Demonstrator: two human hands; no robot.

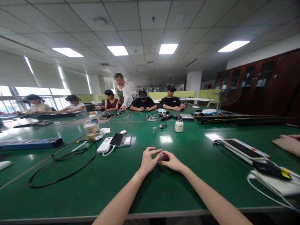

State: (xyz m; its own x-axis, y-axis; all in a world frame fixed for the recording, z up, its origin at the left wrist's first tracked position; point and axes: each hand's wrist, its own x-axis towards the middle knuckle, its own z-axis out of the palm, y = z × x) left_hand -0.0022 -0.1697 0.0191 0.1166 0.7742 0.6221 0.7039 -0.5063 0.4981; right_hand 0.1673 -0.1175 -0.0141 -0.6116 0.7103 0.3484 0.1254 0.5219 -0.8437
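My left hand and my right hand meet over the middle of the green table. Between their fingertips is a small grey metal-looking part, largely hidden by the fingers, so its exact kind is unclear. Thumb and fingers of both hands are closed around it. Farther out, past my hands, stand a small grey cylinder, a dark-and-silver metal piece and a black upright piece. A white jar is to their right.
To the left lie a phone, a white power bank and a looped black cable. Devices with white cables lie at right, near another person's hand. Several people sit across the table, near a circuit board.
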